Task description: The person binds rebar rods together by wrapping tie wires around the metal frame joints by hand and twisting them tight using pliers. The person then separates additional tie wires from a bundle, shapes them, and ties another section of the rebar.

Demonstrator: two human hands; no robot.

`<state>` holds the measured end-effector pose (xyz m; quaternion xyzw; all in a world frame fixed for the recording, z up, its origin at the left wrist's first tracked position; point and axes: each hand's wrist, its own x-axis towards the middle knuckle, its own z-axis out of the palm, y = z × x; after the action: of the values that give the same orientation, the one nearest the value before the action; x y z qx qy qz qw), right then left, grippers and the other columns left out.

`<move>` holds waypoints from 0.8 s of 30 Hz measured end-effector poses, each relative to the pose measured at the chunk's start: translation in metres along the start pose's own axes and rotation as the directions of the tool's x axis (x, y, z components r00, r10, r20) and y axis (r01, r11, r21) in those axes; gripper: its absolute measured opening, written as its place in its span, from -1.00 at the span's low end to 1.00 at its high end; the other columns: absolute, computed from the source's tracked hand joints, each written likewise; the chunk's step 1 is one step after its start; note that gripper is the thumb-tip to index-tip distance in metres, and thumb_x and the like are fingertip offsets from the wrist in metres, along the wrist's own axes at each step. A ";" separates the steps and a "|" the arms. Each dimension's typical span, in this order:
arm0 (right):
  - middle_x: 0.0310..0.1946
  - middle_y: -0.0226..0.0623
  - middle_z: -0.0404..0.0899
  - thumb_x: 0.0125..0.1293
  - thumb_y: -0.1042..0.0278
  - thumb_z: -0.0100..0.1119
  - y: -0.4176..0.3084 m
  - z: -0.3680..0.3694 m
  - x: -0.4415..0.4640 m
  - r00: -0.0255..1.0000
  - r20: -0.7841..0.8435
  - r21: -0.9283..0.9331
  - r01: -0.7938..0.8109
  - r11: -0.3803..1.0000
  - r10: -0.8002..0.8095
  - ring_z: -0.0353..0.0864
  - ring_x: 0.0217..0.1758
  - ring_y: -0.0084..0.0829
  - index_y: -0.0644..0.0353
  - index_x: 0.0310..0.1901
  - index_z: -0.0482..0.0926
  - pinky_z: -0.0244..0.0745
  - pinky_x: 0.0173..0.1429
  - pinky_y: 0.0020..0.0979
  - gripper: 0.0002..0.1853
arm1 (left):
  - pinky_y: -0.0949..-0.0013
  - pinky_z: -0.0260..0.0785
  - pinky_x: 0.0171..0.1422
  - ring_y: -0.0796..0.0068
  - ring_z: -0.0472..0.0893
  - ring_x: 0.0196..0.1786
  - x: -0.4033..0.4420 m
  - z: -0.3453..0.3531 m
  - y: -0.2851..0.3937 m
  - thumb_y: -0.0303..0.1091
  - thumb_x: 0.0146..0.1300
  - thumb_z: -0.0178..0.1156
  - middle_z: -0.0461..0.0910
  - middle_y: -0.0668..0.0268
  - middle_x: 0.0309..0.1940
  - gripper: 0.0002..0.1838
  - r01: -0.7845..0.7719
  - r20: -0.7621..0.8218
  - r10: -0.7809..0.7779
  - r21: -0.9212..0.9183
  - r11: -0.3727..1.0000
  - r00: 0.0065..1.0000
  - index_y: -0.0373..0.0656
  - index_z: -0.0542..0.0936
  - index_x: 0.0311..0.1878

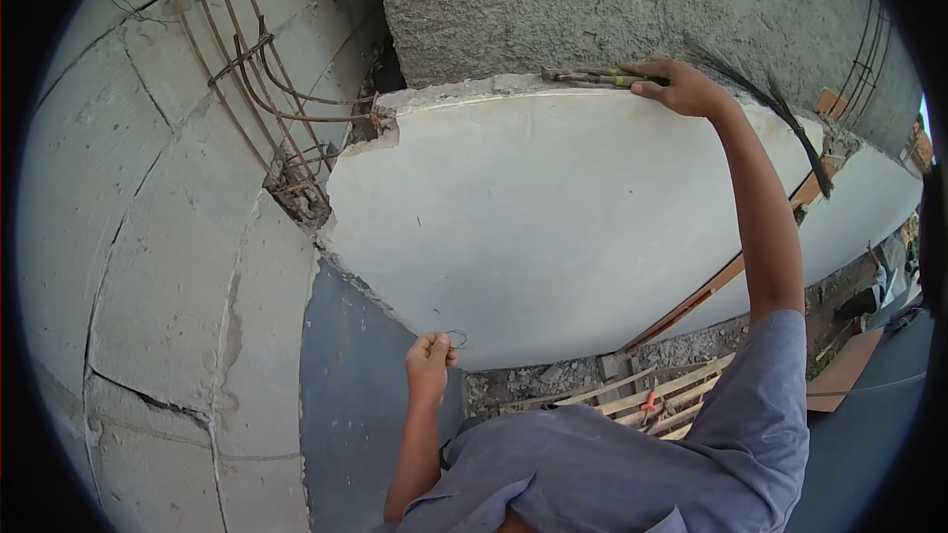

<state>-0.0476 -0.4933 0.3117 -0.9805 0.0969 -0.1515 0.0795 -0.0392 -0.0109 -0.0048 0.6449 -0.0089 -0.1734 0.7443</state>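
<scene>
My left hand (pixel 429 365) is closed in a pinch on a small bent loop of thin wire (pixel 457 338), low in front of the white wall panel (pixel 533 217). My right arm reaches up to the panel's rough top edge. There my right hand (pixel 681 89) is closed around the handles of pincers (pixel 583 77), whose worn metal end points left along the ledge. Just right of that hand, a bundle of dark thin tie wire (pixel 760 94) lies over the edge, its end hanging down the panel.
Rusty rebar (pixel 232 59) with bent stirrups rises at the left, beside a block wall (pixel 178 286). A rough plastered wall (pixel 553 10) stands behind the ledge. Below are wooden slats (pixel 642 400) with a red object (pixel 649 403) and rubble. Another person (pixel 869 291) is at far right.
</scene>
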 end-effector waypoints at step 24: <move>-0.02 -0.20 0.66 0.28 0.25 0.41 -0.189 0.261 -0.178 0.972 0.177 0.952 -0.210 0.224 0.157 0.61 0.06 -0.39 0.24 0.09 0.64 0.56 0.04 -0.32 -0.60 | 0.47 0.47 -0.17 0.62 0.60 -0.31 0.003 0.094 0.055 -0.31 0.43 0.21 0.64 0.34 -0.36 -0.81 -0.320 0.055 0.315 0.151 0.935 0.947 -0.28 0.59 -0.14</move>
<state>-0.1009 -0.2389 0.0513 -0.7102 0.0963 -0.1473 0.6817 -0.0450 -0.0958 0.0629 0.6892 -0.1375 -0.0592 0.7090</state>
